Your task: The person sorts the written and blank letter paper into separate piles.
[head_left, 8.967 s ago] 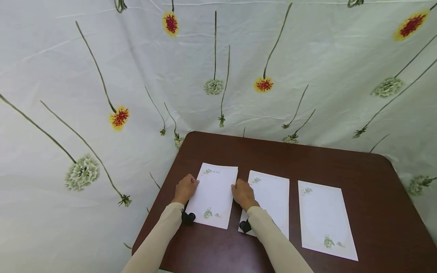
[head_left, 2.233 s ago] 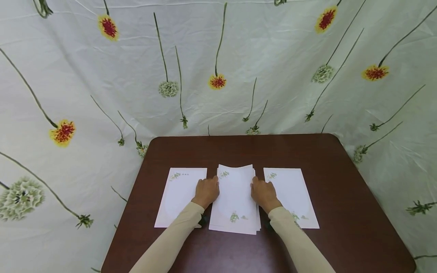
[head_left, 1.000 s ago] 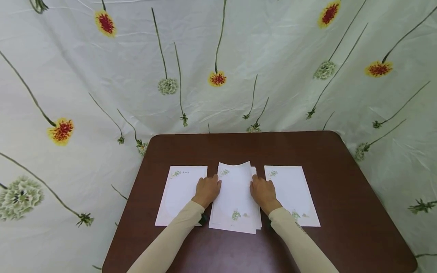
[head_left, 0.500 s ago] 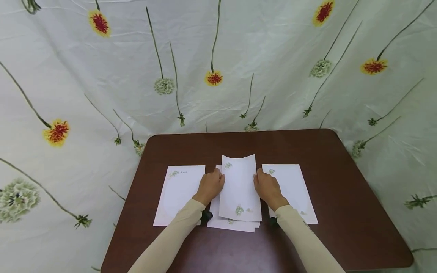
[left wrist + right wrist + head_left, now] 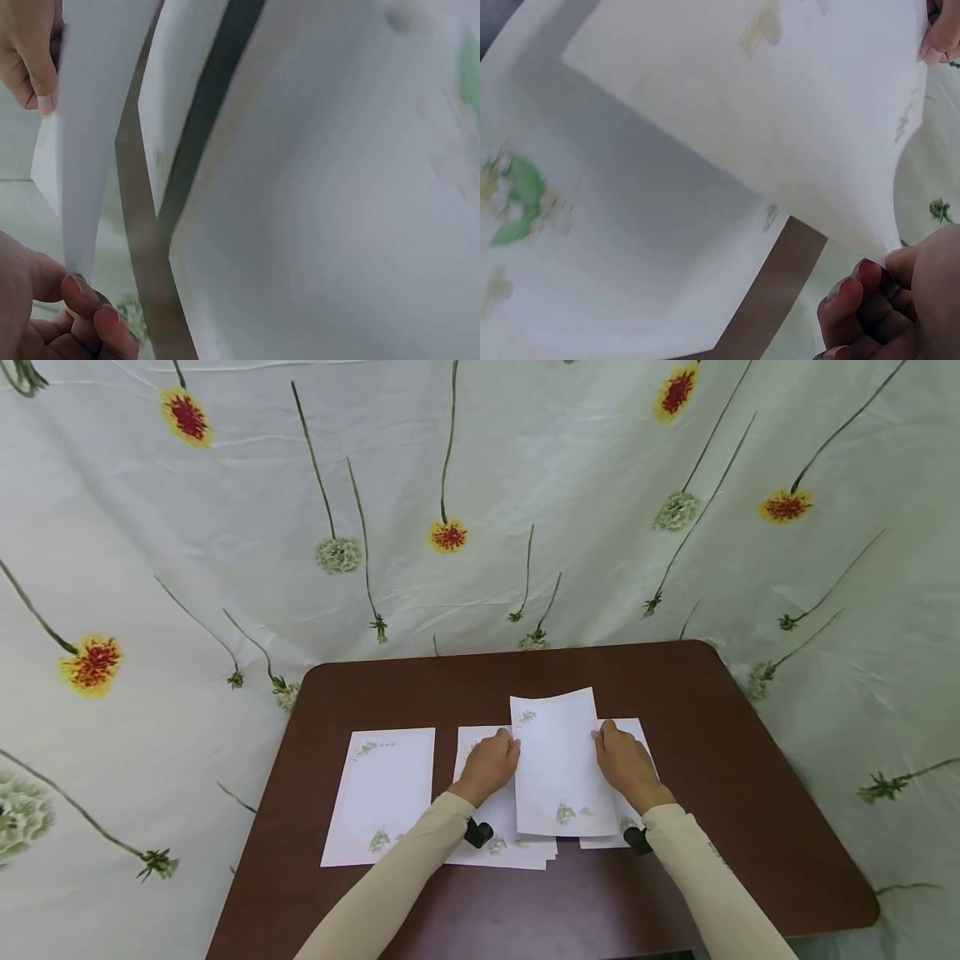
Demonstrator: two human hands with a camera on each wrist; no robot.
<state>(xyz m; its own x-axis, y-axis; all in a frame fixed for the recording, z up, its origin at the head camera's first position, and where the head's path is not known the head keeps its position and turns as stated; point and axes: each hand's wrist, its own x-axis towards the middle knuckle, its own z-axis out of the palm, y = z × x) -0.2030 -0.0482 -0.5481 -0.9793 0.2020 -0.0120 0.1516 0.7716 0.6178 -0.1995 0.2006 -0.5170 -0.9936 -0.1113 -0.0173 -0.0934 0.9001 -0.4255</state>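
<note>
My left hand [image 5: 489, 766] and right hand [image 5: 628, 764] pinch the two side edges of a white sheet of paper [image 5: 562, 768] printed with pale green flowers. It is held raised and slightly bowed, over the gap between a middle paper stack [image 5: 480, 852] and a right-hand sheet [image 5: 633, 735], partly covering both. In the left wrist view, thumb and fingers of the left hand [image 5: 67, 315] nip the paper's edge. In the right wrist view the right hand [image 5: 900, 307] pinches near a corner of the sheet [image 5: 780, 112], with another printed sheet [image 5: 630, 225] beneath.
Another printed sheet [image 5: 382, 793] lies flat at the left of the dark brown table [image 5: 720, 827]. The table's far edge meets a pale flowered cloth [image 5: 585, 485]. A black wrist camera [image 5: 477, 833] sits at the left cuff.
Both hands have lifted the top sheet off the middle stack and carried it rightward, partly over the right-hand sheet. Earlier, the hands were at the left-hand paper. The head view has shifted too.
</note>
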